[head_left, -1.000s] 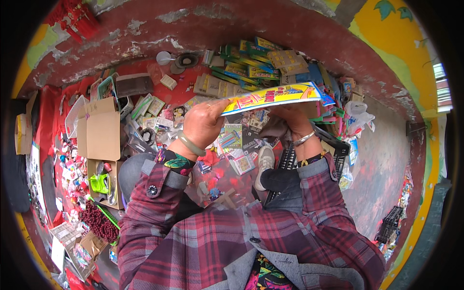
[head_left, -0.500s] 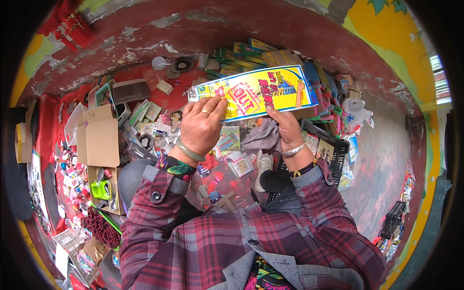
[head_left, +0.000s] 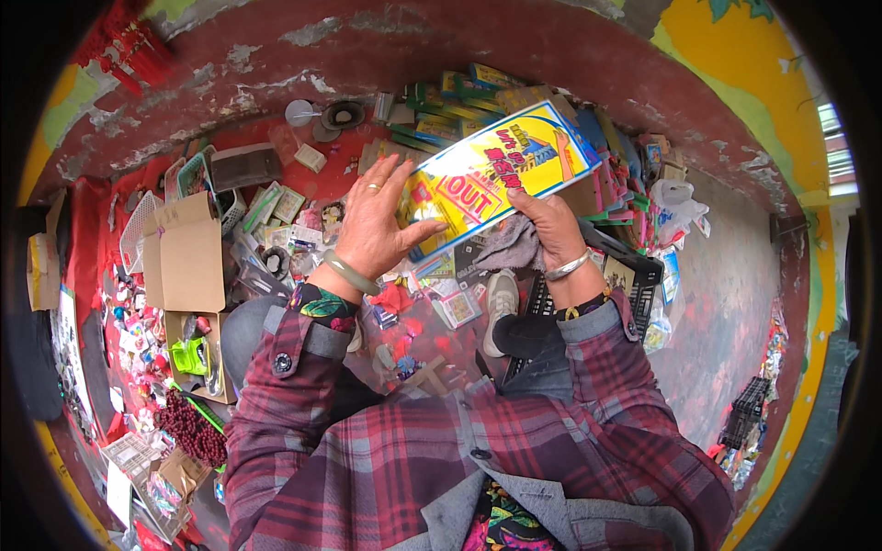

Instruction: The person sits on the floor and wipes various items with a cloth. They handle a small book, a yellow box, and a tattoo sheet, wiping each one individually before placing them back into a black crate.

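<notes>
A flat yellow box (head_left: 542, 151) with a blue edge and red print is tilted in front of me, its right end raised. My right hand (head_left: 551, 230) grips its lower edge, thumb on the printed face. A crumpled grey cloth (head_left: 505, 243) hangs under the box by that same hand. My left hand (head_left: 378, 220) is at the box's left end, fingers stretched and thumb apart, the thumb lying across the face. Whether its fingers touch the box's back edge is hidden.
Stacked flat boxes (head_left: 450, 115) lie against the red wall. A black plastic crate (head_left: 629, 266) stands by my right leg. On the left are an open cardboard box (head_left: 188, 262), a white basket (head_left: 140, 234) and dark red beads (head_left: 190, 429). A white plastic bag (head_left: 677, 216) lies at right.
The box has turned, its left end dropping and its right end now higher. My left hand has shifted from lying on its face to its left end, fingers straightening.
</notes>
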The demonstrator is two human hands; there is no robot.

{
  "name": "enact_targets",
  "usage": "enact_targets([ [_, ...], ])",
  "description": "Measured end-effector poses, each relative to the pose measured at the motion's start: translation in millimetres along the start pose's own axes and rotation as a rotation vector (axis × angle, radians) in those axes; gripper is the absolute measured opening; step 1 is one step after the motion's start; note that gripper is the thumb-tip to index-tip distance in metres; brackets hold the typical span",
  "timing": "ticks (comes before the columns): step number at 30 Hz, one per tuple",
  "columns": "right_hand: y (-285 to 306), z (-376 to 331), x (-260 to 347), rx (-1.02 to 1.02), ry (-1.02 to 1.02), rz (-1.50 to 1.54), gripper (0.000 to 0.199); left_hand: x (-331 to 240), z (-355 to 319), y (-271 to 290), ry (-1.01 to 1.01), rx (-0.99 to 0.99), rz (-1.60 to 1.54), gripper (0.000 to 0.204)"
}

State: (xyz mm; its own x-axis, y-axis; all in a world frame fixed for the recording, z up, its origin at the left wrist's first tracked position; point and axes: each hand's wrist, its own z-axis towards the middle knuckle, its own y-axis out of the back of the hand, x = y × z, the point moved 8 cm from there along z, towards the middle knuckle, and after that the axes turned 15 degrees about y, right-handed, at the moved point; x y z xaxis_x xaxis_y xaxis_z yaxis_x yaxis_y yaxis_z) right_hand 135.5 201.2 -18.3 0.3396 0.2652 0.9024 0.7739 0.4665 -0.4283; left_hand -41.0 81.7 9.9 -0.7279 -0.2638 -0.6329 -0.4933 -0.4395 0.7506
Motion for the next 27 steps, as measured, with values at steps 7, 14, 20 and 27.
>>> enact_targets([
  [7, -11, -7, -12, 0.213, -0.132, -0.053, 0.027, 25, -11, -46, 0.604, 0.723, -0.608, 0.055],
  [14, -18, -11, -22, 0.294, -0.255, -0.051, 0.026, -6, -31, -40, 0.822, 0.959, -1.143, 0.035],
  [20, -19, -13, -33, 0.353, -0.271, -0.168, 0.024, 9, -22, -43, 0.767, 0.77, -1.196, 0.03],
  [27, -34, -29, -52, 0.49, -0.333, -0.239, 0.027, 35, -14, -48, 0.904, 0.532, -1.444, 0.03],
])
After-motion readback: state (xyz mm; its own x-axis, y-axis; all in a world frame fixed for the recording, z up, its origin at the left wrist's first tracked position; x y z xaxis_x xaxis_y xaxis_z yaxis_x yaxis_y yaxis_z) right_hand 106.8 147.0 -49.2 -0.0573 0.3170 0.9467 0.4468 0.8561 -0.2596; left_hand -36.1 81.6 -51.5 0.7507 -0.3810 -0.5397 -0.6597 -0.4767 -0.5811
